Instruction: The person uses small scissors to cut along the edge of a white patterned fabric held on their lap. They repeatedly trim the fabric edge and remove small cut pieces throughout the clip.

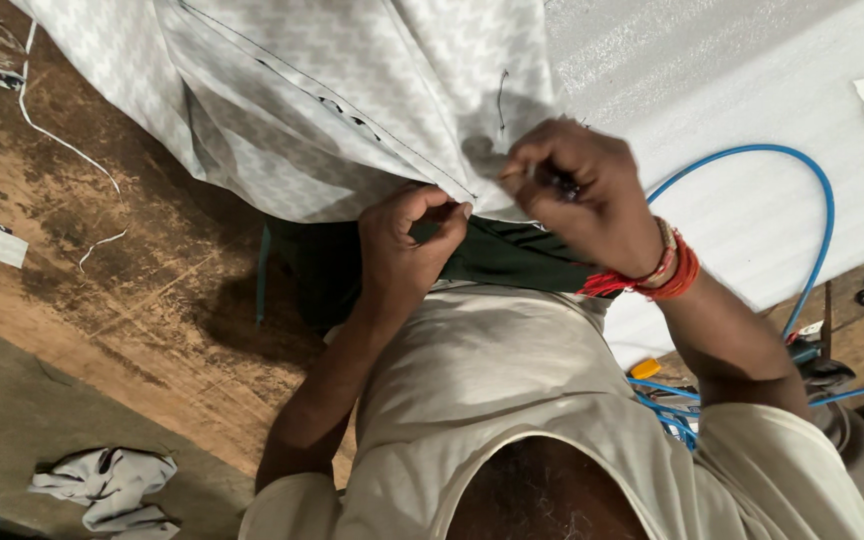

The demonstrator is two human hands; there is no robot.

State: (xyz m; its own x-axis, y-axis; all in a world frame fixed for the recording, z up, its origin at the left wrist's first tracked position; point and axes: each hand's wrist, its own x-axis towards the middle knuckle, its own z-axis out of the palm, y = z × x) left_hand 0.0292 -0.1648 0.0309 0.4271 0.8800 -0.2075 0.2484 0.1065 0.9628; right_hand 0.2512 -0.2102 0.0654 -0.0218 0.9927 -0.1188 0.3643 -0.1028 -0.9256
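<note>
No containers in view. Your left hand (407, 245) pinches the hem of the patterned grey cloth (332, 100), fingers closed on it. Your right hand (577, 190), just beside, is curled tight around a small dark tool (557, 183) touching the same edge. Cloth lies above both hands.

The person wears a pale cream short-sleeved shirt (512, 400) of thin cloth, its sleeve hems ending above the elbows and its round neckline edged with a narrow seam. Both forearms are bare. Around the right wrist sits a bundle of red-orange threads (667, 275), loose ends trailing to one side, with a lighter beaded band just beside it.
</note>
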